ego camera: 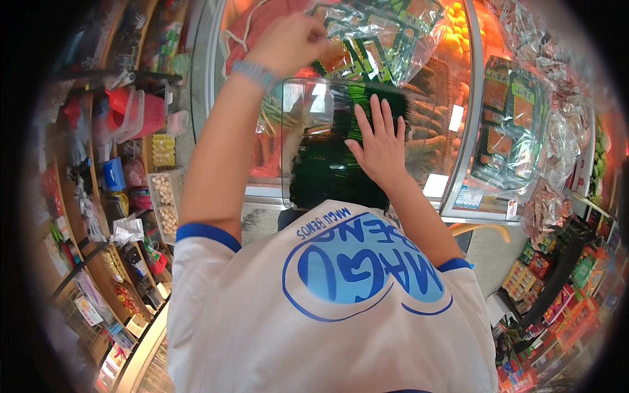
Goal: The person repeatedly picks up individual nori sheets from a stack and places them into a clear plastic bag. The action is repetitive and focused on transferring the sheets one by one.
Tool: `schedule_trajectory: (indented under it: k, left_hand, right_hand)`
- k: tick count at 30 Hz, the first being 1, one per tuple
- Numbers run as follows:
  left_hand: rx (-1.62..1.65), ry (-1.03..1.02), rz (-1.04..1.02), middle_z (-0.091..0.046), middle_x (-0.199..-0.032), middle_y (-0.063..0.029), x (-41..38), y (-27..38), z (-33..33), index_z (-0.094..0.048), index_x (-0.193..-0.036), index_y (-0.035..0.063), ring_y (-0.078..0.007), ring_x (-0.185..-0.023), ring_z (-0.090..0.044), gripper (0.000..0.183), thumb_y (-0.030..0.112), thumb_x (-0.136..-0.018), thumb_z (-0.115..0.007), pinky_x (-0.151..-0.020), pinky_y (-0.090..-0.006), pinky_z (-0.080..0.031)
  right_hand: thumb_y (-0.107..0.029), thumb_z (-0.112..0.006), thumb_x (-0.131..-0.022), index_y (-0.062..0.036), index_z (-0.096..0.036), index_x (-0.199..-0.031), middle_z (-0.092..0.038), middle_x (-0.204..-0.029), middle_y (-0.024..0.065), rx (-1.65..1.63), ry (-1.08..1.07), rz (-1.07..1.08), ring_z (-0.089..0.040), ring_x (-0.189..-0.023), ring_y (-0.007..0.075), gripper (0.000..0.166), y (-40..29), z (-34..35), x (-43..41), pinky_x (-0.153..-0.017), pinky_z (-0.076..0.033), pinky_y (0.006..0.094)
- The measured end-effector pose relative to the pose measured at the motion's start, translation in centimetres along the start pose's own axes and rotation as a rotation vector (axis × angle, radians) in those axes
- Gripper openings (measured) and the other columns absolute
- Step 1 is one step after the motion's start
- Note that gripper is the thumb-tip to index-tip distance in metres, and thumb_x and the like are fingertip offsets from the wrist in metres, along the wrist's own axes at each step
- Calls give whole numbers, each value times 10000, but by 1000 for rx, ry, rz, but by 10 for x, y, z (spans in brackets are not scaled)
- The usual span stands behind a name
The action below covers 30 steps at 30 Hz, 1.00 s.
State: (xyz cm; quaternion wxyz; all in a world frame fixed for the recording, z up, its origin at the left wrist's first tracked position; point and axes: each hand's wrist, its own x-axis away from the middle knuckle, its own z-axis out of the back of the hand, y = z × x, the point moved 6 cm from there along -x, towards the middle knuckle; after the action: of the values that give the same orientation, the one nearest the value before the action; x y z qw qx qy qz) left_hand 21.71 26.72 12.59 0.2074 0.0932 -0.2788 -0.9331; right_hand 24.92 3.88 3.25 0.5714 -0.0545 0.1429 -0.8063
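My right hand (381, 142) lies flat with fingers apart on a mass of dark green, ragged-edged pieces (334, 172). They look like packets stacked on edge in a clear plastic box (286, 147), close to my chest. My left hand (294, 43) is bent over, fingers curled, at the near edge of a clear plastic bag (415, 59). Dark green packets with orange windows (378, 49) fill that bag. The left hand is blurred, and I cannot tell whether it grips a packet.
Under the box is a glass-topped case with a metal frame (467, 147), showing cucumbers (425, 143) and round orange fruit (457, 34) inside. A red bag (250, 22) lies at upper left. Another packet bag (511, 132) stands right. Shelves and egg trays (164, 201) line the left.
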Motion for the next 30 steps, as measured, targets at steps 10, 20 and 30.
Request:
schedule_trajectory:
  k: [10,20,30]
  left_hand:
    - [-36,-240,430,-698,-856,-143,-42,-149,-107,-723,-874,55,-257,-825,-675,433,440,-687,-787,-758,-376,-516]
    - [436,176,53,-612,-855,-12,-7,-84,-3,-517,-886,49,-75,-807,-578,102,24,-875,-616,-660,-239,-475]
    - [684,439,65,-679,-1063,-122,110,42,67,-502,-1271,-5,-152,-991,-642,420,-63,-868,-605,-865,-261,-501]
  right_hand:
    - [-456,-619,-844,-189,-413,-1421,-275,-1534,111,-35,-23,-33,-257,-1409,289,668,1,1,-3,-1056,-251,575]
    - [-435,-617,-853,-179,-401,-1426,-271,-1535,119,-58,8,-17,-256,-1411,299,664,0,4,-3,-1074,-237,572]
    - [-365,-724,-780,-75,-490,-1338,-427,-1401,197,-372,730,191,-451,-1240,359,670,-25,149,1,-1013,-320,517]
